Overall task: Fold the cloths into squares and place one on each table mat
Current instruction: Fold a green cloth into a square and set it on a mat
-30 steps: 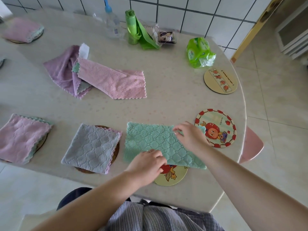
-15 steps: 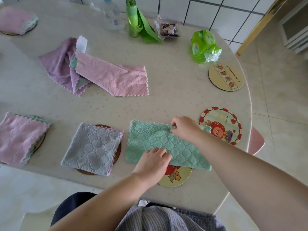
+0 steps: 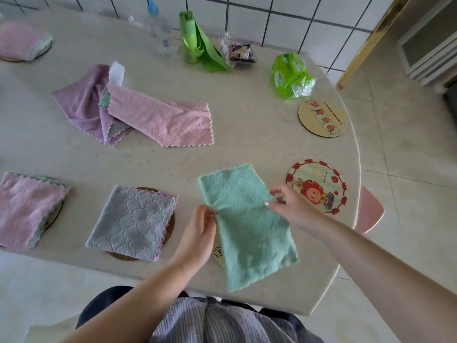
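From the head camera, the left hand (image 3: 197, 233) pinched the left edge of a green cloth (image 3: 247, 224) at its middle, thumb and fingers closed on the fabric. The right hand (image 3: 289, 206) pinched the opposite edge at the same height, fingers curled round the hem. The cloth ran as a long strip between the two hands, one half lying away from them on the table (image 3: 247, 115), the other half reaching back toward the person over the near table edge. Just under the left hand's fingers a mat (image 3: 218, 254) showed as a sliver beneath the cloth; most of it was hidden.

Just right of the right hand lay a round mat with a red border (image 3: 317, 186), bare of any cloth. Further beyond it sat a plain round mat with a picture strip (image 3: 322, 118), also bare, and a green plastic packet (image 3: 293, 75) just behind that.

Left of the left hand, a grey folded cloth (image 3: 132, 222) rested on a brown mat (image 3: 170, 229). Further left, a pink folded cloth (image 3: 27, 209) covered another mat. Far beyond the left hand, a loose pink cloth (image 3: 163, 120) lay partly over a purple cloth (image 3: 81, 105). At the far left corner another pink folded cloth (image 3: 22, 40) sat on a mat, though blur made its shape hard to judge. By the wall stood a clear bottle (image 3: 159, 33) and a roll of green bags (image 3: 193, 38).
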### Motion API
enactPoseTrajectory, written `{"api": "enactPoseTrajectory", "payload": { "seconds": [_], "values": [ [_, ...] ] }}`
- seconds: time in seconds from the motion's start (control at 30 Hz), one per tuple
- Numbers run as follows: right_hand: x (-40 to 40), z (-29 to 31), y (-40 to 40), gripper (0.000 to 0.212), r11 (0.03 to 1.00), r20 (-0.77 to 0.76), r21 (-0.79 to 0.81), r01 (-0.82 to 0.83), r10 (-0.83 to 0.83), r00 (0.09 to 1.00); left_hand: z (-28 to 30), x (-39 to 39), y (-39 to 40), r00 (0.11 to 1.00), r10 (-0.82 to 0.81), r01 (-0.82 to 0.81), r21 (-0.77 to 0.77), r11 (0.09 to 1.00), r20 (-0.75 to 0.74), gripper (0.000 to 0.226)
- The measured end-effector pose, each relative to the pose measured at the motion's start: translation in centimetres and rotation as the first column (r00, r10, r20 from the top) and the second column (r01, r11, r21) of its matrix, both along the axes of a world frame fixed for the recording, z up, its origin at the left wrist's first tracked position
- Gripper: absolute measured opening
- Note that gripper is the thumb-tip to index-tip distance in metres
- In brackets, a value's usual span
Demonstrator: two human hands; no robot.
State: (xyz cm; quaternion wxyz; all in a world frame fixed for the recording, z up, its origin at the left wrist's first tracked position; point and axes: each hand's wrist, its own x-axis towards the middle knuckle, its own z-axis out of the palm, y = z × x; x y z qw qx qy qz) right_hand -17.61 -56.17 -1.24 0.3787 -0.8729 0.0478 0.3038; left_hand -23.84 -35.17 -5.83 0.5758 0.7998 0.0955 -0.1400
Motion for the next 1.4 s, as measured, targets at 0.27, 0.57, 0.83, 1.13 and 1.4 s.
{"api": "enactPoseTrajectory", "payload": {
  "seconds": [0.27, 0.57, 0.83, 1.13, 1.4],
  "values": [
    [-4.3, -1.8, 1.0, 0.057, 0.966, 0.043, 0.238, 0.102, -0.115, 0.992, -0.2, 0.8, 0.5, 0.977, -0.144, 0.122, -0.138, 0.983, -0.160, 0.053],
    [-6.5, -4.0, 0.7, 0.053, 0.953, -0.003, 0.216, 0.214, -0.218, 0.976, -1.4, 1.4, 2.0, 0.980, -0.126, 0.122, -0.034, 0.992, -0.154, 0.042],
    [-8.7, -4.7, -0.1, 0.037, 0.929, -0.064, 0.321, 0.187, -0.176, 0.982, -1.8, -1.5, 2.8, 0.903, -0.164, 0.090, -0.199, 0.976, -0.396, 0.028],
    [-9.1, -4.6, -0.3, 0.041, 0.686, -0.536, 0.392, 0.613, -0.371, 0.758, -1.8, -1.0, 3.3, 0.878, -0.138, 0.086, -0.134, 0.987, -0.458, 0.026],
    [-6.0, -3.5, -0.1, 0.025, 0.808, -0.317, 0.339, 0.482, -0.384, 0.867, -1.0, 1.9, 2.8, 0.941, -0.114, 0.122, 0.004, 0.993, -0.320, 0.021]
  ]
}}
